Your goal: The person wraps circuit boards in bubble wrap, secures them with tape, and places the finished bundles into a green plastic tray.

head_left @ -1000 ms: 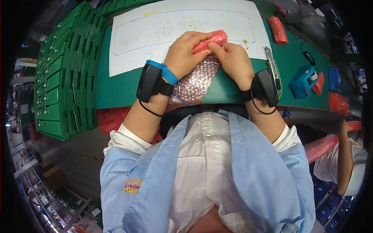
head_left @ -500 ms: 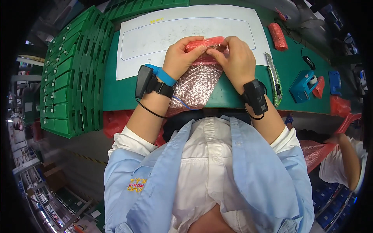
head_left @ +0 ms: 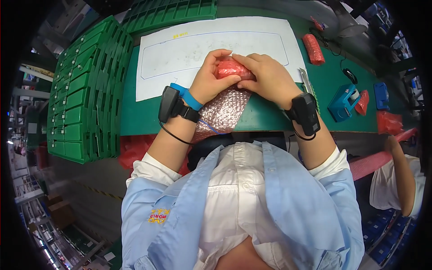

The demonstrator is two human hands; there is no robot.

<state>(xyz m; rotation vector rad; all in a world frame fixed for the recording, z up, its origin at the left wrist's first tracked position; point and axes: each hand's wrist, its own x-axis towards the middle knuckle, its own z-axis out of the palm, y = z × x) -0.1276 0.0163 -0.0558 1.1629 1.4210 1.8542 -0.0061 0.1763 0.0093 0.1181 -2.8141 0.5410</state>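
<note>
A short, rounded red bubble-wrap roll [head_left: 235, 69], its plastic glossy and creased, sits between both hands over the near edge of a flat white sheet [head_left: 173, 58]. The left hand [head_left: 208, 82] has its fingers curled round one end; the right hand [head_left: 269, 77] has its fingers closed over the other, hiding part of it. From the roll toward six o'clock, a dimpled, translucent pinkish bubble-wrap strip [head_left: 227, 108] drapes over the front of the green surface [head_left: 265, 119]. Near three o'clock lies a slim utility knife [head_left: 307, 83], partly blocked by the right wrist's black device [head_left: 307, 112]. Between two and three o'clock rests a cylindrical red bundle [head_left: 313, 49]; nearer four, a blue tape dispenser [head_left: 342, 105]. Stacked green plastic crates [head_left: 74, 105] rise at nine.
</note>
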